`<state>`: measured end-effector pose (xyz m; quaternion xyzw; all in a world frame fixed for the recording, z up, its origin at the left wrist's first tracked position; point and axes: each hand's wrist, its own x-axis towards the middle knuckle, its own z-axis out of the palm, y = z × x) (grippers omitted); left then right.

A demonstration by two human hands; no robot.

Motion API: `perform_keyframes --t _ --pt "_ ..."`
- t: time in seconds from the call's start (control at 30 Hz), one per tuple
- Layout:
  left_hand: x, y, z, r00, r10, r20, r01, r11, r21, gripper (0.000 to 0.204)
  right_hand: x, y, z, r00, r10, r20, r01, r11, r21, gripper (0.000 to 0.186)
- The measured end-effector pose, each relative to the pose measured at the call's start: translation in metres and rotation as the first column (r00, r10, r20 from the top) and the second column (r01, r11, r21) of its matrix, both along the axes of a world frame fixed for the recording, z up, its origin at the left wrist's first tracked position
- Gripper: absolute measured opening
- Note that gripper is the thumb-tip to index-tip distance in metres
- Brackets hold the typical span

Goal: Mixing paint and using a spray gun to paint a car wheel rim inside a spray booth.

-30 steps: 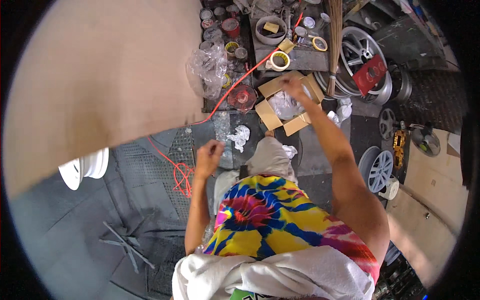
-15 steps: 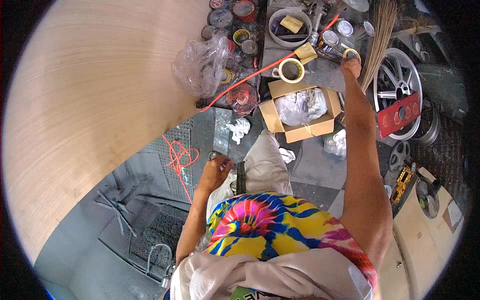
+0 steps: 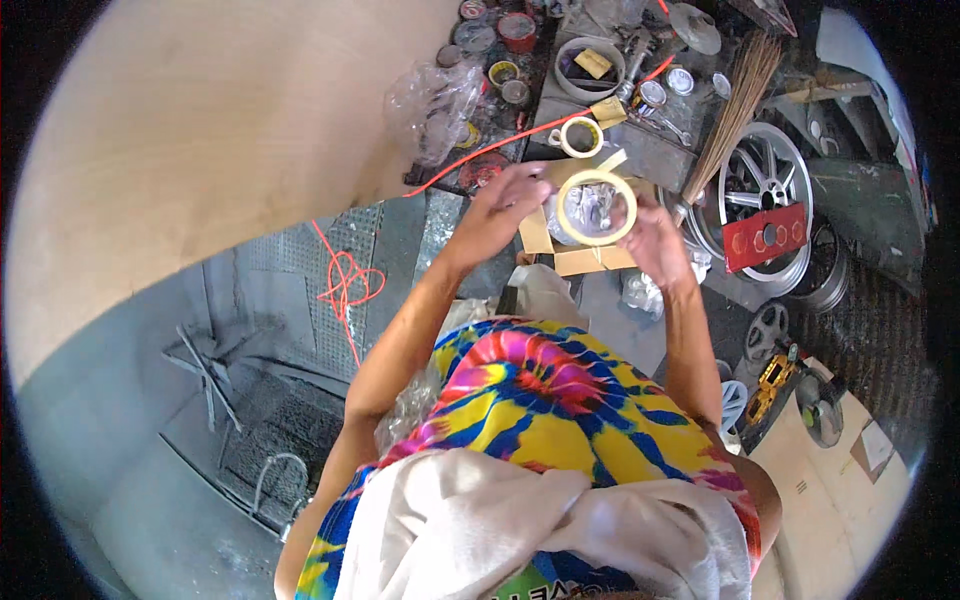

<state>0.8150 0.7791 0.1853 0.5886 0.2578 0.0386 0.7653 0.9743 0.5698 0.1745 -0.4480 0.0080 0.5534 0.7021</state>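
A roll of pale masking tape point(image 3: 596, 207) is held up in front of me by both hands. My left hand point(image 3: 497, 207) grips its left rim with the fingers near the tape's edge. My right hand point(image 3: 655, 240) holds its right side from below. Behind the roll lies an open cardboard box point(image 3: 580, 260) with crumpled plastic inside. A second, smaller tape roll point(image 3: 581, 137) sits on the floor just beyond the box.
A large pale wooden board point(image 3: 200, 130) fills the upper left. An orange cord point(image 3: 345, 285) runs across the grey floor. Silver wheel rims point(image 3: 765, 190), a broom point(image 3: 735, 100), paint tins point(image 3: 518, 30) and a red perforated plate point(image 3: 765, 238) crowd the right and far side.
My right hand has come back from the far floor with the tape roll. My left hand has risen from my lap to meet it, and both now hold the roll.
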Motion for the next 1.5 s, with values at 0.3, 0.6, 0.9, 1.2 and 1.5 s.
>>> perform_keyframes --t 0.3,0.6,0.9,1.2,1.5 --pt "-0.020 0.004 0.048 0.970 -0.236 0.058 0.237 0.971 -0.015 0.034 -0.028 0.032 0.062 0.709 0.234 0.665 -0.122 0.970 -0.212 0.029" --pt "-0.037 0.005 0.061 0.959 -0.280 0.049 0.279 0.960 0.034 0.024 -0.029 0.059 0.091 0.308 0.280 0.909 -0.216 0.951 -0.220 0.012" --pt "-0.041 -0.009 0.055 0.854 -0.520 0.013 0.393 0.661 0.640 0.015 -0.003 0.043 0.080 0.255 0.300 0.919 -0.207 0.946 -0.251 0.009" --pt "-0.009 -0.020 0.051 0.878 -0.478 0.016 0.474 0.866 -0.159 0.039 -0.025 -0.006 0.009 0.822 0.444 0.357 -0.425 0.895 -0.135 0.078" --pt "-0.034 -0.011 -0.009 0.980 -0.150 -0.128 0.192 0.867 0.460 0.070 0.043 -0.015 -0.116 0.675 0.219 0.705 0.029 0.947 -0.321 0.017"
